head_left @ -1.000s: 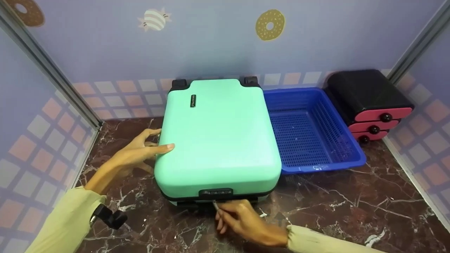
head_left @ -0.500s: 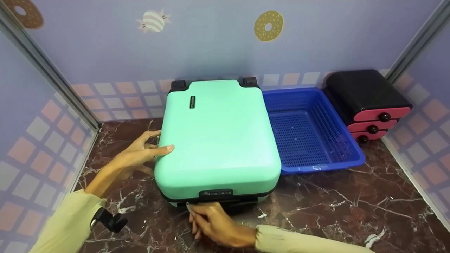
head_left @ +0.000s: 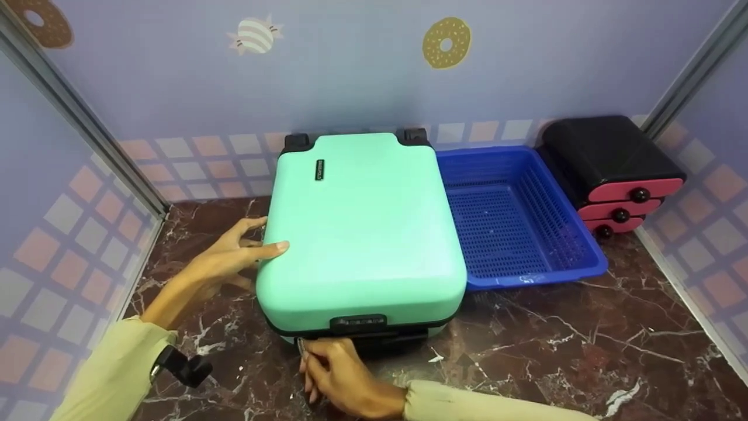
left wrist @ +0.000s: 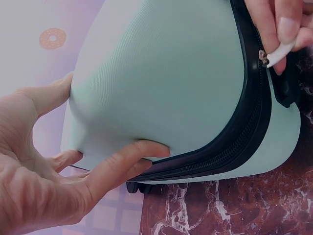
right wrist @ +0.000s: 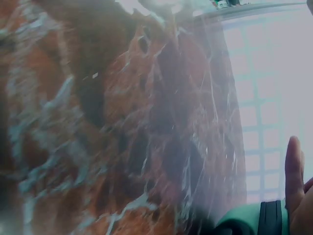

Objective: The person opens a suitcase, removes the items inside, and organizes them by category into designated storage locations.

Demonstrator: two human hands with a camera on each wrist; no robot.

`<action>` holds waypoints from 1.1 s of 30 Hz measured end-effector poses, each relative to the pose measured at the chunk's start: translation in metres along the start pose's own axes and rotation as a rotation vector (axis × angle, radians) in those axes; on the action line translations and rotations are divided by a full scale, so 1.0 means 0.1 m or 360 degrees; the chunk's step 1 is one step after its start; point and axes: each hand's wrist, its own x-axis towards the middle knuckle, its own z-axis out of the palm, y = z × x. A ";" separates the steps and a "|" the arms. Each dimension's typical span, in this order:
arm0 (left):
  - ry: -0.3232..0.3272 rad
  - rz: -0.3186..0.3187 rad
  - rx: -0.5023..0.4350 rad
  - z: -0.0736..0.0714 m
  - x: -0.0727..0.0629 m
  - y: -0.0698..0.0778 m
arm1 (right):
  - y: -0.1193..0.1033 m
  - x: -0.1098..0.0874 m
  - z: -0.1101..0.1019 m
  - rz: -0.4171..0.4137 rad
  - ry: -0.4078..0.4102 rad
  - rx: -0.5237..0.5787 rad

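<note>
A mint-green hard-shell suitcase (head_left: 362,222) lies flat on the marble surface. Its black combination lock (head_left: 358,323) faces the front. My left hand (head_left: 225,260) rests on its left side, thumb on the top shell and fingers spread along the side wall. Low at the front left, my right hand (head_left: 342,377) pinches a pale zipper pull (left wrist: 281,53) between thumb and fingers. In the left wrist view the zipper track (left wrist: 252,129) runs round the near corner, its toothed line visible between the black bands. The right wrist view mostly catches the table and wall.
A blue perforated plastic basket (head_left: 584,272) stands against the suitcase's right side. Behind it at the right is a black drawer box (head_left: 608,146) with pink fronts and round knobs. Patterned wall panels (head_left: 350,70) enclose the back and both sides of the marble table (head_left: 526,351).
My right hand has slid leftward along the suitcase's front edge with the zipper pull, from below the lock to near the left corner. The left hand stays in place.
</note>
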 end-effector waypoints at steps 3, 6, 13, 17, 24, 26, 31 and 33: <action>0.0008 0.0004 0.0009 0.00 -0.01 0.00 | -0.02 0.03 0.10 -0.0072 0.0057 -0.0150; 0.0015 0.0014 0.0022 0.01 -0.01 0.01 | -0.05 0.08 0.19 -0.0101 0.0104 -0.0231; 0.0029 -0.0008 0.0069 0.00 -0.02 0.02 | -0.08 0.18 0.24 -0.0316 0.0205 -0.0801; 0.0024 -0.0005 0.0080 0.00 -0.02 0.01 | -0.08 0.19 0.25 -0.0328 0.0181 -0.0882; 0.0008 0.0007 0.0090 -0.03 -0.05 -0.02 | -0.11 0.23 0.38 -0.0403 0.0167 -0.1142; 0.0005 0.0011 0.0080 -0.04 -0.06 -0.02 | -0.11 0.25 0.42 -0.0417 0.0193 -0.1196; -0.0016 0.0032 0.0087 -0.03 -0.02 0.00 | -0.06 0.24 0.35 -0.0383 0.0120 -0.1167; -0.0032 0.0029 0.0105 -0.03 0.00 0.00 | -0.04 0.16 0.24 -0.0386 0.0008 -0.1090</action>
